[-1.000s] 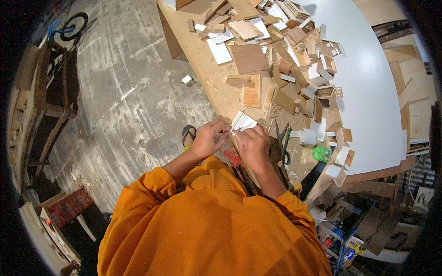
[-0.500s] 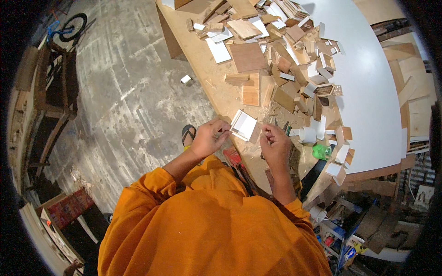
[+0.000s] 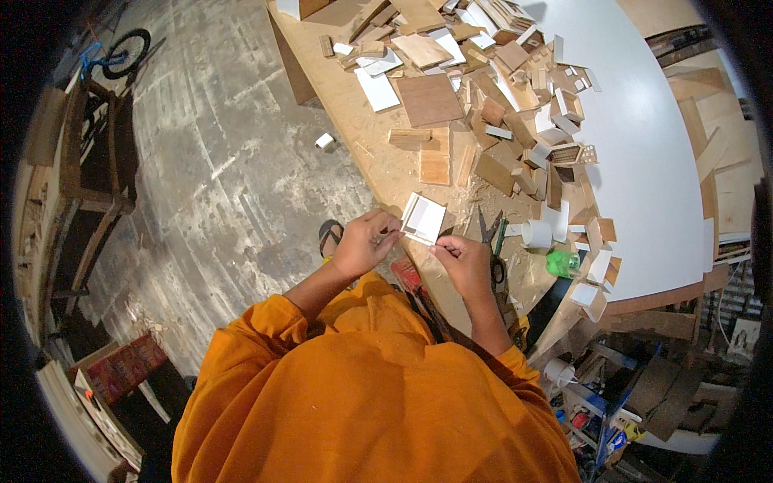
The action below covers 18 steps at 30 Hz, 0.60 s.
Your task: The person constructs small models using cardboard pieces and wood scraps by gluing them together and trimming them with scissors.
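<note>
A small white board with pale wooden strips along its edges lies at the edge of the wooden worktable. My left hand pinches its left lower corner. My right hand has thumb and finger closed at the board's lower right corner. Just right of my right hand lie black-handled scissors, and beside them stand a white cup and a green plastic container.
Piled offcuts of brown and white board cover the worktable's far part. A white panel spans the right. The concrete floor at left holds a blue bicycle and wooden furniture. A clamp-cluttered blue stand is at lower right.
My right hand left the board's corner, moving right, then came back down to its lower right corner. My left hand stays on the board's left side, which now lies slightly turned.
</note>
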### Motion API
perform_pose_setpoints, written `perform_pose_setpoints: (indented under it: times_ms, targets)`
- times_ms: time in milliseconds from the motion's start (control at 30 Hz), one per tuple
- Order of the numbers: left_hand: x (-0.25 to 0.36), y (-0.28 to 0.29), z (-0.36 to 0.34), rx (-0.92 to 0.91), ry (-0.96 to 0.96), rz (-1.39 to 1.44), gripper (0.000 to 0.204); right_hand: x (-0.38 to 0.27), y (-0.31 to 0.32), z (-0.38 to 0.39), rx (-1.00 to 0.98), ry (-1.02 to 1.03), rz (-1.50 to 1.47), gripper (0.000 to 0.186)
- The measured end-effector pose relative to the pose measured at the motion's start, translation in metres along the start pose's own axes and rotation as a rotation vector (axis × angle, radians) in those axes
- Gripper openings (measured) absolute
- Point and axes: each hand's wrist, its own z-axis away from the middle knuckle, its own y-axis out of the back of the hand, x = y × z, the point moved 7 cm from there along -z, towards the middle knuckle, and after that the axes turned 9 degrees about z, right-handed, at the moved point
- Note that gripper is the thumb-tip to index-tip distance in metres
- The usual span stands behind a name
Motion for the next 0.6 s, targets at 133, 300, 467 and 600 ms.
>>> perform_pose_setpoints:
  times_ms: [133, 300, 467, 600]
  targets:
    - [0.001, 0.0, 0.0, 0.004, 0.017, -0.006, 0.015, -0.003, 0.001, 0.001, 0.01, -0.002, 0.005, 0.016]
    - [0.002, 0.0, 0.0, 0.014, 0.021, -0.015, 0.014, -0.004, 0.002, 0.001, 0.001, -0.002, 0.049, 0.017]
    - [0.003, 0.001, -0.001, -0.001, 0.007, 0.008, 0.014, -0.002, 0.001, 0.0, -0.001, -0.005, 0.027, 0.016]
    - [0.005, 0.007, -0.003, 0.059, -0.036, -0.031, 0.013, -0.008, 0.016, -0.004, 0.027, -0.017, 0.138, 0.018]
